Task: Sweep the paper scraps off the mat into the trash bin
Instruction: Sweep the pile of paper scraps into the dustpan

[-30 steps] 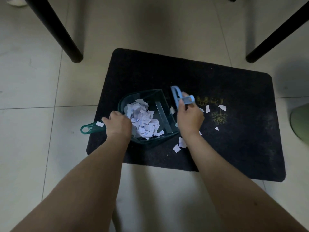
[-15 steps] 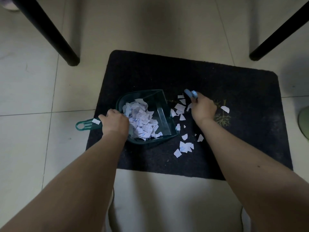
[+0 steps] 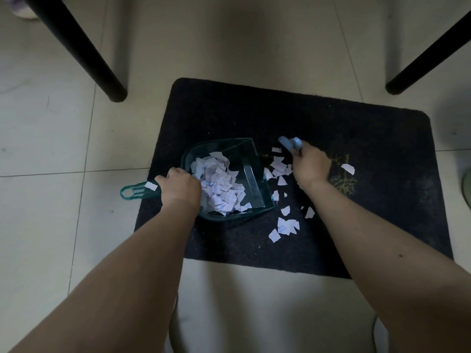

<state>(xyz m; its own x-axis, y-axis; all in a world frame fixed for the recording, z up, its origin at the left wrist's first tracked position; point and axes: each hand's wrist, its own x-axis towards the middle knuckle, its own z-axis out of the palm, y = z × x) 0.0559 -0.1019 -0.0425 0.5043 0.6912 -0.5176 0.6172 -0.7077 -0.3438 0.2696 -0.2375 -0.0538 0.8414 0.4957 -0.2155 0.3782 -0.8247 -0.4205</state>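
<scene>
A dark mat (image 3: 369,138) lies on the tiled floor. On its left part sits a clear green dustpan (image 3: 244,151) heaped with white paper scraps (image 3: 219,184). My left hand (image 3: 179,187) grips the dustpan's handle (image 3: 135,192), which juts off the mat to the left. My right hand (image 3: 309,166) holds a small light-blue brush (image 3: 290,143) just right of the pan's mouth; its bristles are hidden. Several loose scraps (image 3: 285,225) lie on the mat beside the pan, and one scrap (image 3: 348,168) lies farther right.
Two black chair legs stand on the tiles, one at the upper left (image 3: 102,72) and one at the upper right (image 3: 420,62). A pale green rounded object (image 3: 467,184) shows at the right edge. A faint yellow plant pattern (image 3: 342,182) marks the mat.
My right hand and the brush moved right, away from the pan's mouth, uncovering scraps beside the pan. In the last half second nothing visibly shifted.
</scene>
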